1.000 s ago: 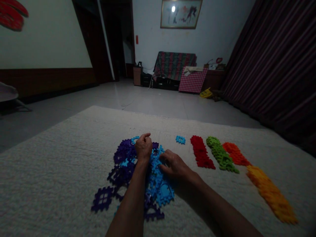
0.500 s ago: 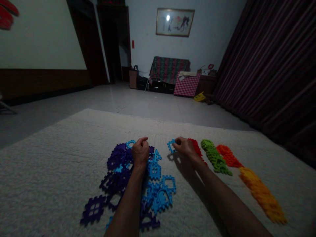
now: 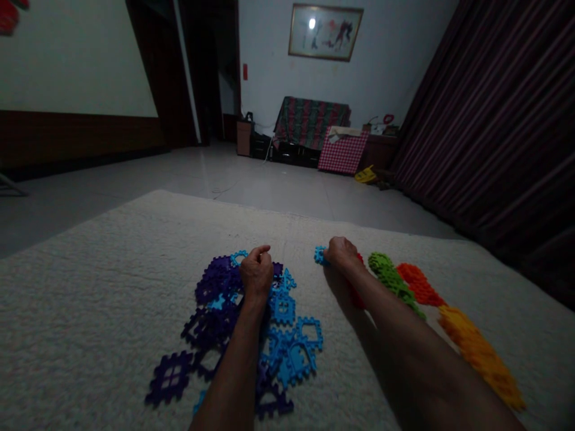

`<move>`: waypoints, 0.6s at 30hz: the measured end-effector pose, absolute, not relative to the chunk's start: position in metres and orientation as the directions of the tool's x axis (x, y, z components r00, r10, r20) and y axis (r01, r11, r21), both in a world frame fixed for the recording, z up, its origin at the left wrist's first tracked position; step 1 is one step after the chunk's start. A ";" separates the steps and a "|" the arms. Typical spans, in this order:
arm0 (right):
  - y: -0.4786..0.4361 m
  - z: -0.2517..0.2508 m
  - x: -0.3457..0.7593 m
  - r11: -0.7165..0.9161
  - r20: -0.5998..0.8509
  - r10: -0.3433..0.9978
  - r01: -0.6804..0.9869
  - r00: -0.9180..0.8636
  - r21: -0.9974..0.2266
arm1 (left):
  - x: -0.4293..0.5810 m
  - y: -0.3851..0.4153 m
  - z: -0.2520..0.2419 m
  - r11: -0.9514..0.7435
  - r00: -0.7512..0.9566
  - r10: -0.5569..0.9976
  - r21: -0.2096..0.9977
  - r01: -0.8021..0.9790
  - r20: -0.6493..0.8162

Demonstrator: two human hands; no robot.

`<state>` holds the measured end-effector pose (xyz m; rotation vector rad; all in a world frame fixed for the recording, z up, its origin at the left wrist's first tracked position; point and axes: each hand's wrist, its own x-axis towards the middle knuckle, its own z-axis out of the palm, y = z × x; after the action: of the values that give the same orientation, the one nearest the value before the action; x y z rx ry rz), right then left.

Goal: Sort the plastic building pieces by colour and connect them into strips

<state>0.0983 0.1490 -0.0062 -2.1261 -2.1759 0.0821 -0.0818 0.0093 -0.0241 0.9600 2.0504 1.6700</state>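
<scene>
My right hand (image 3: 342, 252) is closed on a light-blue plastic interlocking piece (image 3: 320, 255) with toothed edges, low over the mat and just left of a red row of pieces (image 3: 357, 294). The hand and forearm cover much of the red row. My left hand (image 3: 257, 270) has its fingers curled, above a mixed pile; anything inside them is hidden. Dark purple interlocking pieces (image 3: 171, 377) make up the pile's left side. Light-blue interlocking pieces (image 3: 283, 307) lie mostly on its right, several with window-like openings.
To the right lie rows of green pieces (image 3: 390, 276), orange-red pieces (image 3: 420, 284) and yellow-orange pieces (image 3: 480, 353). All rest on a cream mat (image 3: 112, 287) over a tiled floor (image 3: 188, 173). Beyond are a draped low unit (image 3: 312, 123), a checked cloth (image 3: 344, 152) and a dark curtain (image 3: 494, 120).
My right hand has moved slightly right and farther away with the light-blue piece, down closer to the mat. My left hand stays over the pile. The view has shifted a little.
</scene>
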 end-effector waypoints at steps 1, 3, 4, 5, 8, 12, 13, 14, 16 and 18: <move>0.147 -0.006 0.099 0.028 0.031 0.999 0.994 -0.025 -0.103 | -0.082 0.009 -0.024 0.088 -0.720 0.675 0.951 0.295 0.161; 0.142 -0.003 0.100 0.040 0.032 0.999 0.995 -0.037 -0.092 | -0.082 0.010 -0.025 0.094 -0.719 0.675 0.948 0.305 0.165; 0.138 -0.001 0.101 0.047 0.034 0.998 0.995 -0.044 -0.085 | -0.082 0.010 -0.026 0.094 -0.718 0.676 0.946 0.311 0.169; 0.134 0.001 0.103 0.054 0.038 0.998 0.995 -0.051 -0.080 | -0.082 0.010 -0.027 0.093 -0.715 0.677 0.944 0.317 0.174; 0.115 0.004 0.111 0.132 0.086 0.989 0.986 -0.123 -0.101 | -0.082 0.011 -0.029 0.077 -0.711 0.676 0.942 0.326 0.191; 0.074 -0.003 0.133 0.468 0.052 0.876 0.821 -0.479 -0.327 | -0.080 0.011 -0.028 0.060 -0.686 0.701 0.942 0.331 0.196; 0.063 -0.006 0.139 0.538 0.004 0.808 0.737 -0.589 -0.409 | -0.079 0.011 -0.027 0.056 -0.662 0.723 0.938 0.343 0.199; 0.051 -0.009 0.145 0.584 -0.031 0.735 0.656 -0.677 -0.477 | -0.077 0.010 -0.025 0.049 -0.627 0.752 0.931 0.361 0.203; 0.027 -0.015 0.155 0.645 -0.059 0.617 0.547 -0.785 -0.533 | -0.071 0.009 -0.021 0.022 -0.526 0.822 0.911 0.412 0.218; 0.007 -0.019 0.159 0.686 -0.041 0.563 0.494 -0.826 -0.535 | -0.063 0.006 -0.018 -0.017 -0.402 0.886 0.881 0.473 0.232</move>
<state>0.1587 0.0071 -0.0194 -0.8708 -2.7668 0.8212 -0.0631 0.0057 -0.0179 1.4120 1.8680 1.3975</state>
